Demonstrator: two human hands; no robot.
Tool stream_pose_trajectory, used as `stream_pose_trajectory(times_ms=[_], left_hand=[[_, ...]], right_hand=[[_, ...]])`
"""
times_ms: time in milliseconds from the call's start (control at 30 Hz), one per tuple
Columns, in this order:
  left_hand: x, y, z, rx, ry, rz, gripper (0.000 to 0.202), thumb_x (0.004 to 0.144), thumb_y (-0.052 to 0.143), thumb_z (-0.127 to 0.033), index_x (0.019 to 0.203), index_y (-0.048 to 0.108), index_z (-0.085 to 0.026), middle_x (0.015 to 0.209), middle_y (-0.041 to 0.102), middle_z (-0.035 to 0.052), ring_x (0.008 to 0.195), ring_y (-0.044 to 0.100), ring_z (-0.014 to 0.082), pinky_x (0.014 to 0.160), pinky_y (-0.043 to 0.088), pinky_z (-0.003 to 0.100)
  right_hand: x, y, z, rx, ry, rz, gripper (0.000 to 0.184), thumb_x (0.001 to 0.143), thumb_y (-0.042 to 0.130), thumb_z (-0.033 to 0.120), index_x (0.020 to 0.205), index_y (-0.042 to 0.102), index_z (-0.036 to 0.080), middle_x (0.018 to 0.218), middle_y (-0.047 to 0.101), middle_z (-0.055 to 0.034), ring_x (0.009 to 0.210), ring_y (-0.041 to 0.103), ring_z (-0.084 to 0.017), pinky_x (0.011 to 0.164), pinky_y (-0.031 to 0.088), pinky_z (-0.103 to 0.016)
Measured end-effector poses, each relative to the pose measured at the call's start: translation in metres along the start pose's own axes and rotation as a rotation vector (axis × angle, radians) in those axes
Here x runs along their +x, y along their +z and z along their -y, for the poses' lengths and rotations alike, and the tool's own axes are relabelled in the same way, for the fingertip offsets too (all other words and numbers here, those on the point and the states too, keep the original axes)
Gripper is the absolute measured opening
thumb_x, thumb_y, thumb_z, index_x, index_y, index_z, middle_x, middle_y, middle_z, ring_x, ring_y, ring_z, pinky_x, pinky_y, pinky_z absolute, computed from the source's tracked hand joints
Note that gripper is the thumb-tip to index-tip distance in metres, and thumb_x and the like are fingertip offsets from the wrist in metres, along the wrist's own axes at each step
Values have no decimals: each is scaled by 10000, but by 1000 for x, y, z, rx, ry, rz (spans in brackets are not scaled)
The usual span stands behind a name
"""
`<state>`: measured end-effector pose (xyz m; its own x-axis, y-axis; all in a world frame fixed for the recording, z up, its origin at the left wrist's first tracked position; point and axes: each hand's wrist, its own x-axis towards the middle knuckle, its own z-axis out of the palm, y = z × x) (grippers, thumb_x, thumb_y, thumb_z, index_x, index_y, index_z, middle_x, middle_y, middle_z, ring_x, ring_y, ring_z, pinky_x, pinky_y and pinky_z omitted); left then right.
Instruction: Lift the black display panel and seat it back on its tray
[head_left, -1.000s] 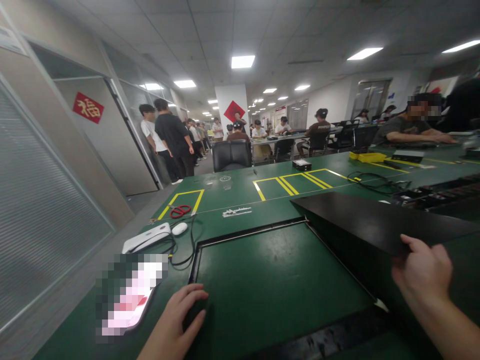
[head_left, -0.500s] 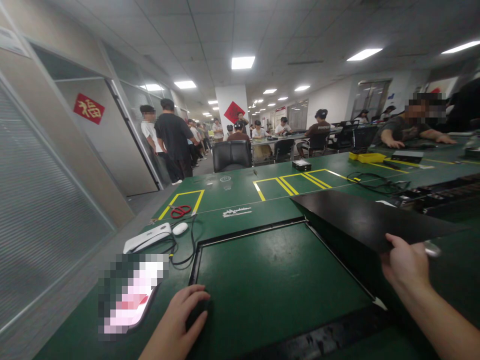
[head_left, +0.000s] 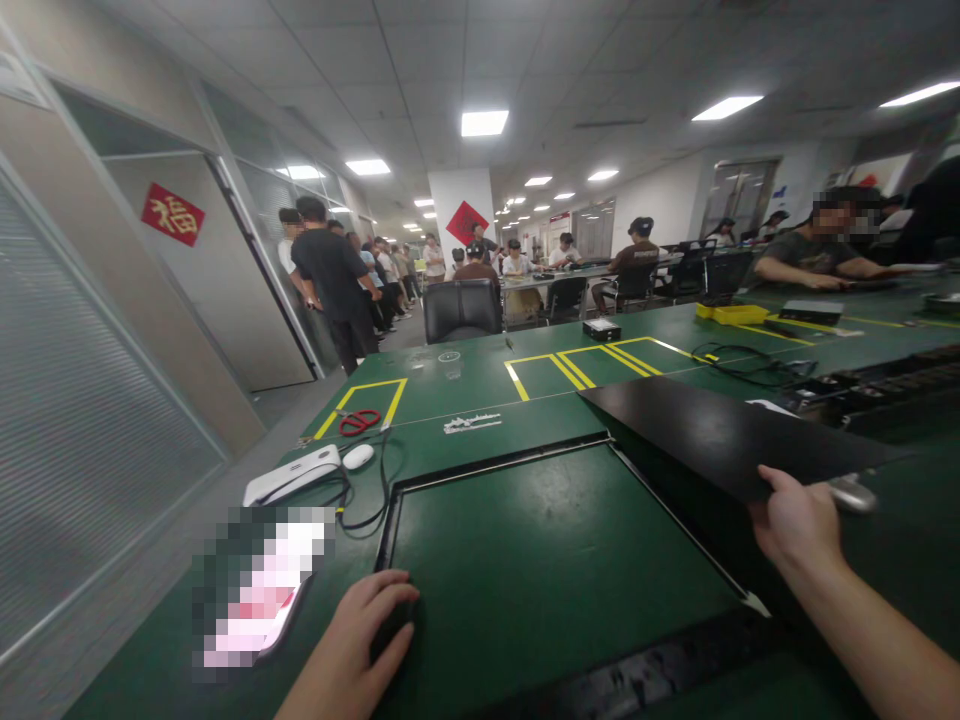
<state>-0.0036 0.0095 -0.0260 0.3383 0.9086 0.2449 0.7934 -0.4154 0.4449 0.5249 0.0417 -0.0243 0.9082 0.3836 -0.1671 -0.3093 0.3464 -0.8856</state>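
Note:
A thin black rectangular frame (head_left: pixel 495 467) lies flat on the green table, with a wider black strip along its near side. My left hand (head_left: pixel 367 620) is closed around the frame's near left corner, and its fingertips curl over the edge. In my right hand (head_left: pixel 799 525) is the near edge of a flat black panel (head_left: pixel 720 425), thumb on top and the other fingers hidden beneath. The panel slants over the right side of the frame, and its far left corner is close to the frame's far right corner.
To the left lie a phone (head_left: pixel 270 610), a white device (head_left: pixel 294 475) with a black cable, a white mouse (head_left: pixel 358 457) and red-handled scissors (head_left: pixel 360 421). Cut white scraps (head_left: pixel 472 423) sit beyond the frame. A yellow tray (head_left: pixel 731 314) and black cables are farther right. Several people sit or stand beyond.
My right hand has moved slightly left with the black panel, whose right end has shifted the same way. My left hand has stayed at the frame's corner. People in the background have shifted.

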Motion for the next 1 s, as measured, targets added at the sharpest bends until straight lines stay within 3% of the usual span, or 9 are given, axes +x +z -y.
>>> stream_pose_trajectory(times_ms=[200, 467, 700, 1000], left_hand=[[-4, 11, 16, -35, 20, -49, 276, 915, 561, -323, 1081, 782, -329, 1261, 742, 99, 1197, 690, 317, 1045, 556, 544], [-4, 7, 11, -34, -18, -2, 289, 912, 555, -325, 1084, 787, -308, 1279, 735, 116, 1214, 677, 325, 1058, 544, 550], [-7, 14, 19, -35, 2, -30, 294, 920, 543, -336, 1095, 779, -321, 1288, 728, 107, 1217, 675, 321, 1062, 543, 548], [-1, -3, -1, 7, 9, 6, 283, 891, 587, -278, 1085, 791, -308, 1259, 755, 110, 1189, 708, 317, 1030, 574, 518]], right_hand=[[-2, 0, 0, 3, 1, 0, 466, 502, 707, 78, 844, 453, 267, 852, 628, 35, 684, 645, -146, 534, 572, -238], [-1, 0, 1, 10, 14, 34, 501, 499, 720, 78, 820, 394, 282, 879, 620, 38, 719, 655, -152, 583, 593, -268], [1, 0, -2, 0, 37, 26, 488, 506, 701, 69, 834, 409, 282, 862, 615, 49, 655, 631, -125, 474, 534, -188], [-7, 5, 6, 17, 38, 24, 462, 495, 708, 79, 772, 391, 268, 774, 577, 88, 578, 600, -97, 427, 498, -152]])
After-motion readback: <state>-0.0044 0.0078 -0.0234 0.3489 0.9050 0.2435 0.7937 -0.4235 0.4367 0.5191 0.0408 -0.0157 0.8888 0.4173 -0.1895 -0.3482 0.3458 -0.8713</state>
